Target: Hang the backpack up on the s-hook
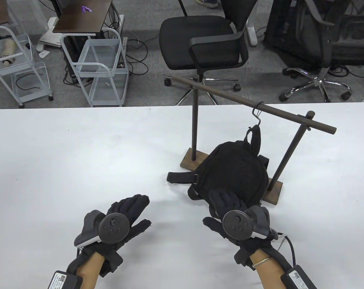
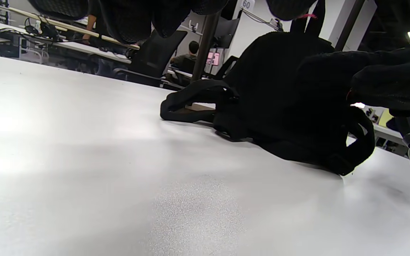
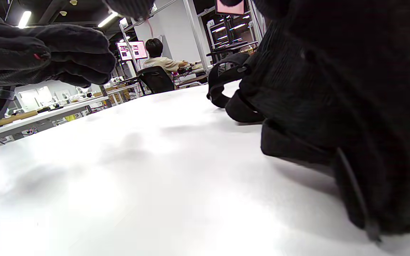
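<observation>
The black backpack (image 1: 236, 171) sits on the table under the dark rod (image 1: 218, 93) of the wooden stand. Its top loop (image 1: 254, 137) stands upright and meets the lower end of the thin S-hook (image 1: 257, 113) that hangs on the rod. My right hand (image 1: 227, 201) lies with fingers stretched on the backpack's near edge, not closed around anything. My left hand (image 1: 130, 210) is open and empty over the table, to the left of the backpack. The left wrist view shows the backpack (image 2: 272, 89) slumped on the table with my right hand (image 2: 386, 78) on it. The right wrist view shows the backpack (image 3: 333, 89) close up.
A loose shoulder strap (image 1: 182, 177) lies on the table to the backpack's left. The stand's wooden base (image 1: 195, 161) and two upright posts (image 1: 194, 123) flank the backpack. Beyond the table's far edge stand an office chair (image 1: 203, 42) and white wire carts (image 1: 100, 69).
</observation>
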Motion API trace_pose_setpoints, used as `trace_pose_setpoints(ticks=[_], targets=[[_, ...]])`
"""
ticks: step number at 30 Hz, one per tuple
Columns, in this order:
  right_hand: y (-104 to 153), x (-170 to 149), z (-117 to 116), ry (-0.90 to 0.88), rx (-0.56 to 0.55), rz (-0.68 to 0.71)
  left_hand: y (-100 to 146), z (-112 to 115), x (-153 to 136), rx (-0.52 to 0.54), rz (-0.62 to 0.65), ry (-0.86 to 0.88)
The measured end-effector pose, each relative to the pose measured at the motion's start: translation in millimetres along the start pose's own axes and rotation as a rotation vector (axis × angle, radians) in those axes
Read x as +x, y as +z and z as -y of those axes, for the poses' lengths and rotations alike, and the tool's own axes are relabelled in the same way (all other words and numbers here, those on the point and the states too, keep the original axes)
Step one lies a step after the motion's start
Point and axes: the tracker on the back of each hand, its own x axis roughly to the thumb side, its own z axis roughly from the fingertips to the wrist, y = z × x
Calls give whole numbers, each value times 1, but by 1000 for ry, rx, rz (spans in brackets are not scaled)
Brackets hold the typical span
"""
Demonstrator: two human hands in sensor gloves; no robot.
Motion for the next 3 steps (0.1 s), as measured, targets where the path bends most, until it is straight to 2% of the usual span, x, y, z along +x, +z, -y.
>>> trace_pose_setpoints(ticks=[3], targets=[[0,-1,-1,7,7,-10,2,-1,0,9,-4,8]])
